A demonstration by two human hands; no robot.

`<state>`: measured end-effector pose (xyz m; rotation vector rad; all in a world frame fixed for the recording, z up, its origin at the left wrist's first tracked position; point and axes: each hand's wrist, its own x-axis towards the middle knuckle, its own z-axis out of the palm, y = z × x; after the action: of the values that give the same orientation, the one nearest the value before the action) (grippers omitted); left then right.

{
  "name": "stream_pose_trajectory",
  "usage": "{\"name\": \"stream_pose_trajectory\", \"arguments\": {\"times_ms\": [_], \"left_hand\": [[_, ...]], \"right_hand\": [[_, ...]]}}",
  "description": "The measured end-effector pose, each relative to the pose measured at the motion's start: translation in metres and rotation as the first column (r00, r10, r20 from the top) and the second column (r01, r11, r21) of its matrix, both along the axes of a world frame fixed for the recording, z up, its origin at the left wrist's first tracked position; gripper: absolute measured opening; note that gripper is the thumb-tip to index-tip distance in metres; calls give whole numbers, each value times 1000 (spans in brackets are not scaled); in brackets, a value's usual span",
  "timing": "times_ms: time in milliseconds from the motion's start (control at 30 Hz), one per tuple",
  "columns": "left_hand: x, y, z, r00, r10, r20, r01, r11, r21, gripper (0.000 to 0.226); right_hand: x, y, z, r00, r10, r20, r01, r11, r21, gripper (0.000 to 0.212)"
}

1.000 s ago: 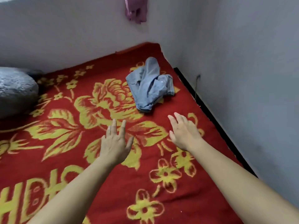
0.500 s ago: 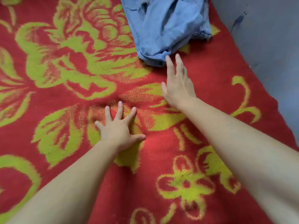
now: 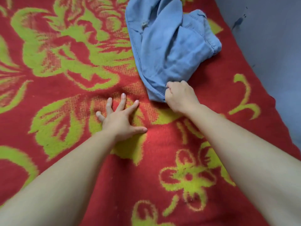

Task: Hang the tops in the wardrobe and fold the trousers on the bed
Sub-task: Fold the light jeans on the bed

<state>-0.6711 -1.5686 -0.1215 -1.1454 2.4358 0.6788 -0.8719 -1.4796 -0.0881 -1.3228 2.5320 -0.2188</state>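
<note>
Crumpled light-blue trousers [image 3: 167, 46] lie in a heap on the bed's red blanket with yellow-green flowers [image 3: 65, 66], at the upper right. My right hand [image 3: 180, 97] grips the near edge of the trousers, fingers curled round the fabric. My left hand [image 3: 120, 118] presses flat on the blanket with its fingers spread, a short way left of the trousers and not touching them. No tops or wardrobe are in view.
A grey-blue wall [image 3: 268, 54] runs along the bed's right side, close to the trousers. The blanket stretches out to the left and towards me.
My right hand reached forward to the trousers and closed on their near edge. My left hand came down and stayed planted on the blanket. The view moved closer over the bed.
</note>
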Motion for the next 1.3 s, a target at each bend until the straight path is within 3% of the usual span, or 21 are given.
{"name": "stream_pose_trajectory", "arguments": {"times_ms": [67,133,200,267,367,433,500,567,633,700,767,833,933,967,1067,1167,1233,1300], "left_hand": [[2,-7,10,999,35,-22,-34,997,69,91],[7,-13,21,981,146,-127,-126,980,157,61],[18,-12,32,854,418,-310,-315,889,331,33],[36,4,42,708,573,-414,-414,811,414,39],[82,51,40,780,483,-397,-416,875,248,63],[117,80,35,822,446,-354,-422,895,147,56],[145,99,33,813,467,-349,-459,882,110,40],[168,106,31,820,472,-324,-479,876,64,32],[191,102,31,848,446,-287,-470,882,-17,29],[220,92,34,846,466,-260,-502,860,-90,30],[256,76,40,810,536,-238,-577,801,-158,34],[291,64,47,766,624,-156,-643,734,-220,36],[314,59,53,710,704,-37,-690,682,-242,39],[312,62,55,709,703,-52,-685,670,-286,41],[282,77,65,782,569,-255,-620,671,-407,44],[239,102,77,757,431,-491,-593,769,-239,42],[211,119,82,700,375,-608,-568,808,-156,33],[186,139,86,645,377,-664,-557,827,-72,38]], "right_hand": [[37,38,-3,998,5,61,-9,998,54,31],[82,76,-4,995,5,104,-12,998,68,28],[134,109,2,986,40,163,-47,998,37,27],[183,141,10,961,113,251,-123,992,22,27],[237,185,23,882,243,404,-299,951,81,26],[245,205,32,841,244,482,-339,933,119,21],[238,216,40,864,191,466,-262,961,92,18],[225,221,46,930,103,353,-100,995,-27,17],[206,216,49,981,-29,190,70,974,-217,19],[184,207,44,968,-246,60,252,918,-306,30],[165,197,38,894,-446,35,440,861,-256,54],[155,193,28,806,-570,157,588,802,-109,83],[155,192,17,733,-612,298,620,781,81,109],[157,195,17,763,-586,272,579,807,113,106],[167,207,27,888,-433,155,408,897,172,69],[186,226,35,996,-44,-78,48,998,49,43],[205,238,39,952,253,-175,-252,967,30,50],[225,246,41,878,450,-161,-421,888,184,60]]}}
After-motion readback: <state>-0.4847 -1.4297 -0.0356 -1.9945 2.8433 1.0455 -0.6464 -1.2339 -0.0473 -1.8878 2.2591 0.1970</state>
